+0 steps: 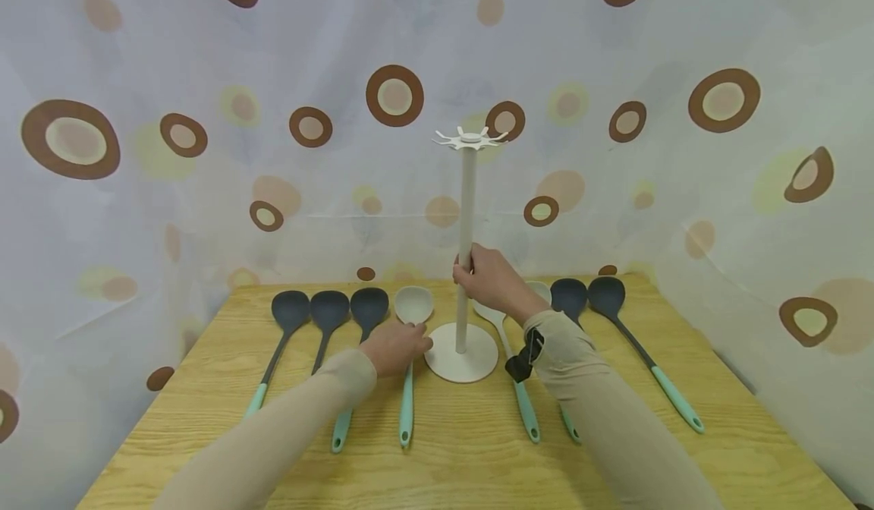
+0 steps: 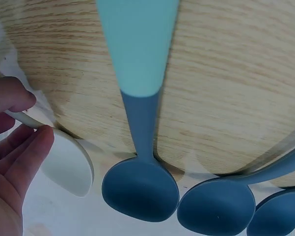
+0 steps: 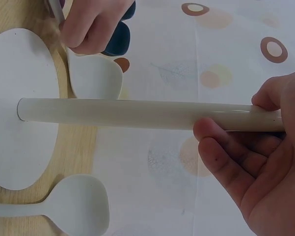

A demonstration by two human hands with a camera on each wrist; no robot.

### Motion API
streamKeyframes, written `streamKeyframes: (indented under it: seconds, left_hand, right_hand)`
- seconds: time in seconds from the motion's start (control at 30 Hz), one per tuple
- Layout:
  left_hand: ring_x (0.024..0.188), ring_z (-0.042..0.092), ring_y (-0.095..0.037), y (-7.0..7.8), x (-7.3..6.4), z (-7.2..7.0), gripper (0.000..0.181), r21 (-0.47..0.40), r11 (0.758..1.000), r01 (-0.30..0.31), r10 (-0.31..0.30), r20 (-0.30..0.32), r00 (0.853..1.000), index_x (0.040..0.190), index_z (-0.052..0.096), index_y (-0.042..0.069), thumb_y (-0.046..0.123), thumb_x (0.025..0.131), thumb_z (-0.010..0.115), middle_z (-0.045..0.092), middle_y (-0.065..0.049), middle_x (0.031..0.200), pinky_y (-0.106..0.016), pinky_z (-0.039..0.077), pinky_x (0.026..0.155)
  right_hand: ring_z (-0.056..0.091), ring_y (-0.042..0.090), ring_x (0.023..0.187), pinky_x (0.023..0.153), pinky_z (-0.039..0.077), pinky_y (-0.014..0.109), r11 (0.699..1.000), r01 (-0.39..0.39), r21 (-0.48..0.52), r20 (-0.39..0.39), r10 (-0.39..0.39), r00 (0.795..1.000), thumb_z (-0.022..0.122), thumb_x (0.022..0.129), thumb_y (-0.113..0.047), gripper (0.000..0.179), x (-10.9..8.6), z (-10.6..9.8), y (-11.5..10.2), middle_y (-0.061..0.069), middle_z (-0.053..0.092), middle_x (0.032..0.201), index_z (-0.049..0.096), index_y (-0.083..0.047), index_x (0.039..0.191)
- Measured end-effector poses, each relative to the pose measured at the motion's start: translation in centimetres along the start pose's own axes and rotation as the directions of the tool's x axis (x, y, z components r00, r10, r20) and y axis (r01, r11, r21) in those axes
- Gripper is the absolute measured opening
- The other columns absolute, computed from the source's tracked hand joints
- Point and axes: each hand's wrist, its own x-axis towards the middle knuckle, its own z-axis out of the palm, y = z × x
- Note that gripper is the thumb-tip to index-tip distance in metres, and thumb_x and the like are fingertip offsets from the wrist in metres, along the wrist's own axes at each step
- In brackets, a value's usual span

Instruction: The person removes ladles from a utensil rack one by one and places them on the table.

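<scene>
My left hand (image 1: 394, 347) pinches the neck of a white ladle (image 1: 413, 305), whose mint handle (image 1: 407, 411) points toward me. In the left wrist view the thumb and fingers (image 2: 32, 152) close round its pale neck, just behind the bowl (image 2: 68, 164). With my right hand (image 1: 493, 278) I grip the pole (image 1: 467, 206) of a white utensil stand about midway up. The stand is upright, with a round base (image 1: 447, 366) and a ring of hooks (image 1: 471, 140) on top. Fingers and thumb wrap the pole (image 3: 137, 114) in the right wrist view.
Three dark ladles (image 1: 290, 309) lie left of the white one. Right of the stand lie another white ladle (image 1: 490, 313), partly behind my right arm, and two dark ladles (image 1: 606, 294). All rest on a wooden table (image 1: 464, 449) before a patterned curtain (image 1: 328, 47).
</scene>
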Motion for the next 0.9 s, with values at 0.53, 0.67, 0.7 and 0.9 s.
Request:
streamKeyframes:
  seconds: [0.53, 0.67, 0.7, 0.9]
  left_hand:
    - [0.076, 0.063, -0.015, -0.3, -0.9, 0.8, 0.014, -0.089, 0.991, 0.100, -0.097, 0.037, 0.995, 0.108, 0.068, 0.013, 0.010, 0.095, 0.069, 0.062, -0.005, 0.102, -0.027, 0.053, 0.058]
    - [0.080, 0.064, -0.016, -0.1, -1.0, 0.5, 0.019, -0.181, 0.973, 0.143, -0.131, 0.076, 0.988, 0.113, 0.068, 0.012, 0.008, 0.094, 0.069, 0.063, -0.006, 0.104, -0.028, 0.055, 0.064]
    - [0.080, 0.064, -0.016, -0.1, -1.0, 0.4, 0.019, -0.205, 0.967, 0.148, -0.135, 0.077, 0.988, 0.113, 0.068, 0.012, 0.009, 0.094, 0.068, 0.063, -0.006, 0.104, -0.029, 0.055, 0.065]
    - [0.077, 0.060, -0.015, 0.1, -1.0, -0.1, 0.011, -0.311, 0.932, 0.186, -0.172, 0.073, 0.982, 0.107, 0.067, 0.010, 0.012, 0.097, 0.065, 0.061, -0.005, 0.098, -0.028, 0.054, 0.067]
  right_hand:
    - [0.062, 0.022, 0.076, 0.068, 0.053, 0.033, 1.000, -0.001, 0.017, 0.004, 0.001, 1.000, 0.051, 0.100, -0.023, 0.017, 0.5, 0.5, -0.3, 0.010, 0.065, 0.089, 0.058, -0.009, 0.104]
    - [0.062, 0.022, 0.076, 0.066, 0.052, 0.032, 0.999, 0.001, 0.032, 0.004, -0.001, 1.000, 0.050, 0.101, -0.025, 0.017, 0.3, 0.5, 0.1, 0.010, 0.065, 0.089, 0.057, -0.009, 0.104]
    - [0.062, 0.022, 0.075, 0.066, 0.052, 0.032, 0.999, 0.000, 0.038, 0.001, 0.000, 1.000, 0.050, 0.101, -0.025, 0.017, 0.2, 0.5, 0.2, 0.010, 0.065, 0.089, 0.058, -0.009, 0.104]
    - [0.063, 0.023, 0.073, 0.063, 0.050, 0.033, 0.997, 0.007, 0.076, -0.017, -0.006, 1.000, 0.052, 0.102, -0.027, 0.018, -0.1, 0.5, 1.0, 0.010, 0.066, 0.086, 0.061, -0.011, 0.100]
